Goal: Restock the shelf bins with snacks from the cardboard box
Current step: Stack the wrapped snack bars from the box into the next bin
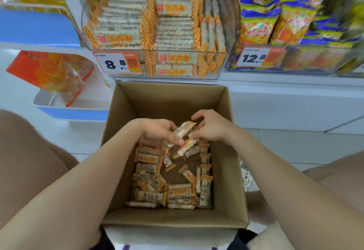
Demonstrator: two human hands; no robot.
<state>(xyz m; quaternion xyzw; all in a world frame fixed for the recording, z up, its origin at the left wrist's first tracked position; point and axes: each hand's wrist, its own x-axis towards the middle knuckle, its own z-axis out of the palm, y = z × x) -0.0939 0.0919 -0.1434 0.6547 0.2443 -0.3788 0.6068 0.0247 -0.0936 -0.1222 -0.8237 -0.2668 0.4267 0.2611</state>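
Note:
An open cardboard box (pixel 126 115) stands in front of me with several orange-and-white snack bars (pixel 178 192) loose on its bottom. Both hands reach into it. My left hand (pixel 157 131) grips a small bundle of snack bars (pixel 182 130) between thumb and fingers. My right hand (pixel 211 126) pinches the same bundle from the right, and one bar (pixel 186 147) hangs just below it. Straight above the box, the clear shelf bin (pixel 216 66) marked 8.8 holds stacked rows of the same bars.
To the right a second clear bin (pixel 291 68) priced 12.8 holds yellow and blue snack bags. A blue and white rack (pixel 65 111) with orange packets stands at left. My knees flank the box on a tiled floor.

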